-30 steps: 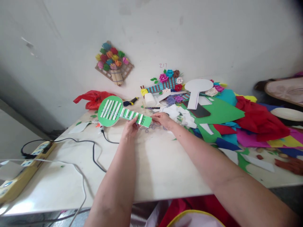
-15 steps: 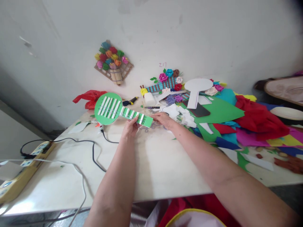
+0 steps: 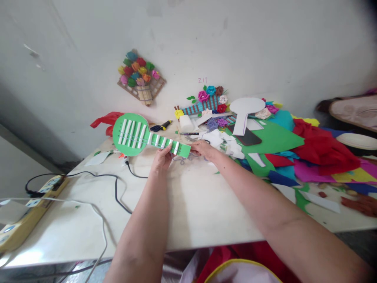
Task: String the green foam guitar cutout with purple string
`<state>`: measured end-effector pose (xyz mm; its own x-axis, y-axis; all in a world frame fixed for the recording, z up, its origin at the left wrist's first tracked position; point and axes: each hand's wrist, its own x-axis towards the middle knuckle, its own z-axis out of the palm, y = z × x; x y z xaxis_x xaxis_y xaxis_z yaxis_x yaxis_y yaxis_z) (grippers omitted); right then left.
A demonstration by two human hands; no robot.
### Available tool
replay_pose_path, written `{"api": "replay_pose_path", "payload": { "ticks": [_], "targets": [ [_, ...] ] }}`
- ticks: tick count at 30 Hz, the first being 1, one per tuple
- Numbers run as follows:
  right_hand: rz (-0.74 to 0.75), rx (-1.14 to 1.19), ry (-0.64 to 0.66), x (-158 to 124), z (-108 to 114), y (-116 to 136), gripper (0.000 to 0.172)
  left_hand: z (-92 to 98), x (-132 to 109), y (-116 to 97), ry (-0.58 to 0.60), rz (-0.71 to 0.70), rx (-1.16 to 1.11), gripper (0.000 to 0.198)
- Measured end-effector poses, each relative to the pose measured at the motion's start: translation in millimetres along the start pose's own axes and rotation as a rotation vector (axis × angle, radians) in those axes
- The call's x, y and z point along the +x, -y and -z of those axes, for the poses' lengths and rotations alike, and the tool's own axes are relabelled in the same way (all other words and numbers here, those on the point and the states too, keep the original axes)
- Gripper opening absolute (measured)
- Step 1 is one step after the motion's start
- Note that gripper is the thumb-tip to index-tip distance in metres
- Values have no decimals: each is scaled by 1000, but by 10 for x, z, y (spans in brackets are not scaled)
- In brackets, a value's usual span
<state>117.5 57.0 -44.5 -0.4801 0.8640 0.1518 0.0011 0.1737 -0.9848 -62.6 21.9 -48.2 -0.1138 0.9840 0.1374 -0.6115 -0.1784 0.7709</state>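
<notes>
Both my hands were near the middle of the frame, at the narrow end of a flat green banjo-shaped piece with a pale edge [image 3: 144,137]. With my left hand [image 3: 163,158] I pinched its neck, thumb on top and the fingers curled underneath. The fingertips of my right hand [image 3: 203,149] were drawn together at the neck's squared tip; I cannot tell what, if anything, they pinched.

The piece lay aslant, its round body left of centre and its neck running down towards the right. Slim white rolled strips [image 3: 129,133] crossed body and neck in rows, with thin strings running over them. Just below my hands, loops of thin purplish cord [image 3: 184,162] lay on the pale, smooth surface [image 3: 206,212].

Above the neck in the frame was a black-and-yellow-handled tool [image 3: 161,126], and near my right hand was a heap of torn white paper scraps [image 3: 216,139]. Right of centre, a white paddle-shaped cutout [image 3: 247,105] overlapped a dark, flat rectangular object [image 3: 250,138]. A crumpled red plastic bag [image 3: 103,119] showed behind the round body, left of centre.
</notes>
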Motion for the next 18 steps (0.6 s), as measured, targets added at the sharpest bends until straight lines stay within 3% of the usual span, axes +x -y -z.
{"api": "replay_pose_path", "payload": {
  "ticks": [6, 11, 18],
  "targets": [
    [14, 38, 49, -8, 22, 4, 36, 5, -5, 1, 13, -1, 12, 20],
    [33, 85, 111, 5, 22, -14, 39, -7, -13, -9, 2, -1, 9, 21],
    [84, 38, 111, 2, -55, 30, 35, 19, 6, 1, 21, -7, -17, 20]
  ]
}}
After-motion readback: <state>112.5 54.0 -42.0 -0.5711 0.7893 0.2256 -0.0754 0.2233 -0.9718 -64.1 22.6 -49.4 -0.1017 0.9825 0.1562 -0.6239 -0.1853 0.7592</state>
